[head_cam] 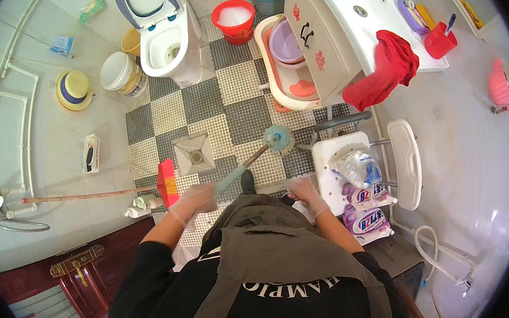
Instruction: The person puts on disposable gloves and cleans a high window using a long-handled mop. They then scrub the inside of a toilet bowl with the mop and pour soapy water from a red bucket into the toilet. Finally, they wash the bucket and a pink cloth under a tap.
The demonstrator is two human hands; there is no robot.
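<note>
My left hand [199, 198], in a clear thin glove, is closed around the light-blue handle of a mop [233, 178]. The handle slants up and right to a round blue mop head [277, 138] with pale strings, resting on the checkered floor mat [245, 109]. My right hand [304, 190], also in a clear glove, is bent in front of me, left of a white shower chair [329, 174]; its fingers are blurred, and whether it holds anything is unclear. A red broom [167, 183] with a long handle lies to the left of my left hand.
A toilet [166, 52] with raised lid stands ahead, beside a red bucket [234, 25] of suds. A baby bath [275, 83] holds basins. A red towel [384, 70] hangs over the sink edge. Detergent bags [366, 222] are by the chair. A floor drain [196, 157] is near the broom.
</note>
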